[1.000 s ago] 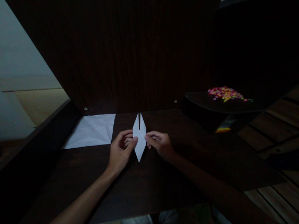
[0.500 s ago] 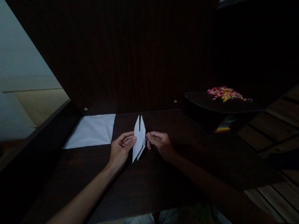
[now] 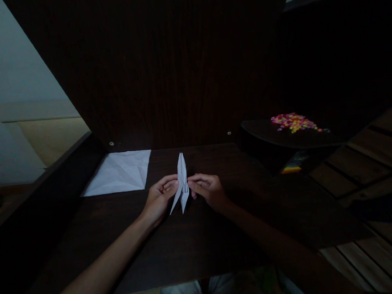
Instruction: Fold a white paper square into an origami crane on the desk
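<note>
A narrow piece of folded white paper point(image 3: 182, 178), with pointed ends, stands out above the dark desk. Its two lower points are spread apart, and its upper points lie close together. My left hand point(image 3: 159, 197) pinches its left side between thumb and fingers. On the other side, my right hand point(image 3: 208, 190) grips the right edge with the thumb in front and the fingers curled behind. Left of my hands lies a creased white sheet of paper point(image 3: 119, 173), flat on the desk.
A dark wooden desk point(image 3: 150, 256) runs under my hands, with a tall back panel point(image 3: 161, 67) behind and a side board point(image 3: 41, 183) at left. On a curved shelf point(image 3: 259, 130) at right sits a pile of small colourful pieces point(image 3: 295, 122). Below it is a rainbow-striped item point(image 3: 292, 166).
My right hand has closed onto the right edge of the folded paper. The paper has turned more edge-on, its lower points have spread and its upper points have come together.
</note>
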A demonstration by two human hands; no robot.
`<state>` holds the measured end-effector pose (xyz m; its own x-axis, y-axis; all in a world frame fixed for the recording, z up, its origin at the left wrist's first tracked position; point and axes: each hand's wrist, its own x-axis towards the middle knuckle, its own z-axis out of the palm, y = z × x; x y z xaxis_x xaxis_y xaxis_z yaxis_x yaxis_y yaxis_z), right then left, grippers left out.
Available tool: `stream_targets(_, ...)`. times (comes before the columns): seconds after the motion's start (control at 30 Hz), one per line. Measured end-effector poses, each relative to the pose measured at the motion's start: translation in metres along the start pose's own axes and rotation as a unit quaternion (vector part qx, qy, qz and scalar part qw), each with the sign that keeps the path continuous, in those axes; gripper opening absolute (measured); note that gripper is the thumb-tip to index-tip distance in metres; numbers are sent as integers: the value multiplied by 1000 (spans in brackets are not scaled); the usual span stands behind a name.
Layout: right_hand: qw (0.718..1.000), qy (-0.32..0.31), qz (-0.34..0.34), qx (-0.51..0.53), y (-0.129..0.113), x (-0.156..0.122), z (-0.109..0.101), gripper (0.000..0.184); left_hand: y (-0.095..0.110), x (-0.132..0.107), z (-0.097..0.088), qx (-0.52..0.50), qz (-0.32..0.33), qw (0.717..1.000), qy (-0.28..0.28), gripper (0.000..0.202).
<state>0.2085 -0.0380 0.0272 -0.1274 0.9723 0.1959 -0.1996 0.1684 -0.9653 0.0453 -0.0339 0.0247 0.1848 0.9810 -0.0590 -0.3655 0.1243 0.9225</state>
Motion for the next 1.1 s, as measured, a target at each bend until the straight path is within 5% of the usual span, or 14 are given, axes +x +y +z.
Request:
stream_targets(0.37,1000,12,0,-15,0,3,-7,23,7,-2,1,70,40,996,41,36)
stream_targets(0.73,1000,5,1,12,10,9,-15,23,9,-10,2,179,103,978,-27,30)
stream_targets(1.1,992,-79,59,84,7,5,-13,31,17,-13,4,168,-4,977,-130,29)
